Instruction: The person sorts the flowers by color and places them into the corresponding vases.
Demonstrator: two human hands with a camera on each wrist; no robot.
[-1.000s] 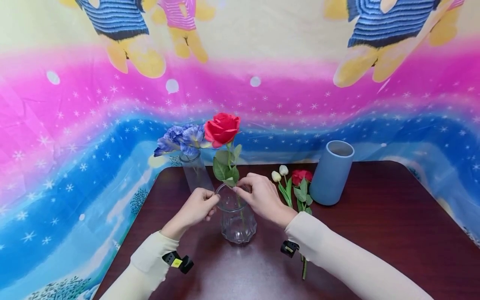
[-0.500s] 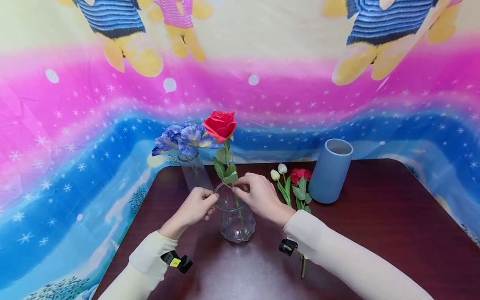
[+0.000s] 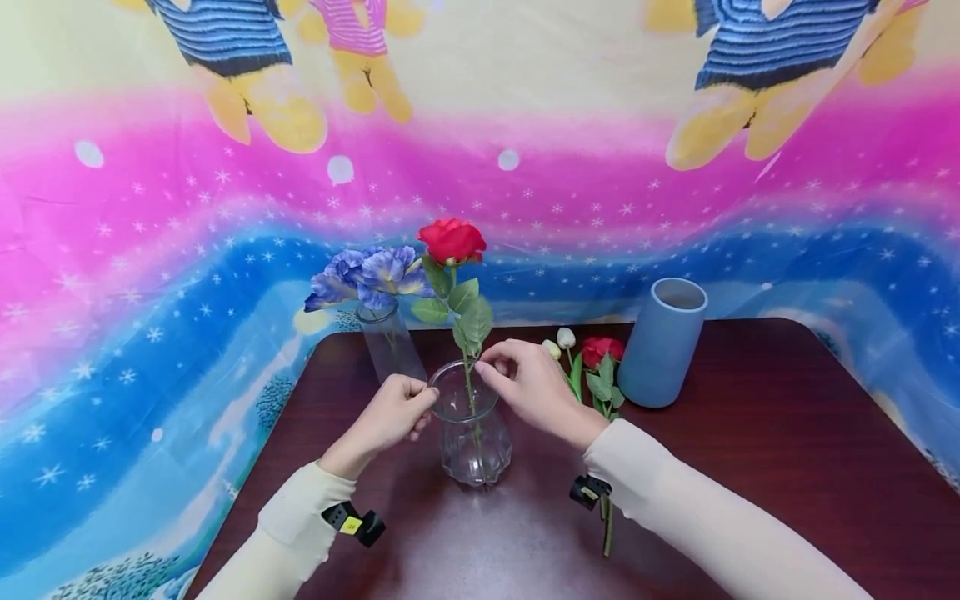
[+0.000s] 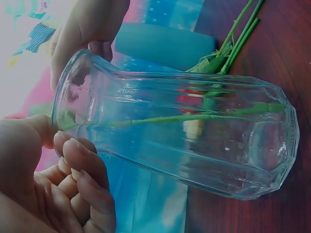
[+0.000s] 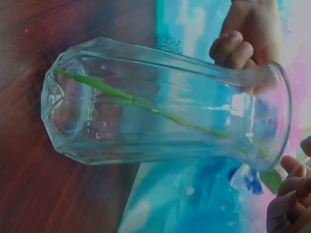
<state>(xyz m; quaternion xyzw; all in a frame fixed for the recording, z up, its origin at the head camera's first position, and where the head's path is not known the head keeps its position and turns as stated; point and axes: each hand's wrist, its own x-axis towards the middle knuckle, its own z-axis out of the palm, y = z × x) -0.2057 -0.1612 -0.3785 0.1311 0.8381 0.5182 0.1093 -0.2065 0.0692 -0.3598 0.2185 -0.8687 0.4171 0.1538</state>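
Observation:
In the head view a fluted clear glass vase [image 3: 454,457] stands upright mid-table. My left hand [image 3: 390,414] pinches its rim on the left side, thumb outside in the left wrist view. A red rose [image 3: 452,242] with green leaves rises out of the vase. Its green stem [image 4: 165,118] runs down inside the glass to the bottom. My right hand [image 3: 531,387] is at the right of the rim, thumb and forefinger pinching the rose stem just above the opening. The right wrist view shows its curled fingers [image 5: 284,204] beside the rim, partly cut off by the frame.
Behind to the left, a slim glass vase [image 3: 393,354] holds blue-purple flowers [image 3: 367,277]. To the right lie white tulips [image 3: 566,337] and another red rose [image 3: 602,352], partly behind my right arm. A tall blue-grey vase [image 3: 662,354] stands beyond them.
The rose has turned and shifted slightly right, its bloom and leaves now facing differently and its stem more upright. My right hand has moved slightly right; the left hand stays at the rim.

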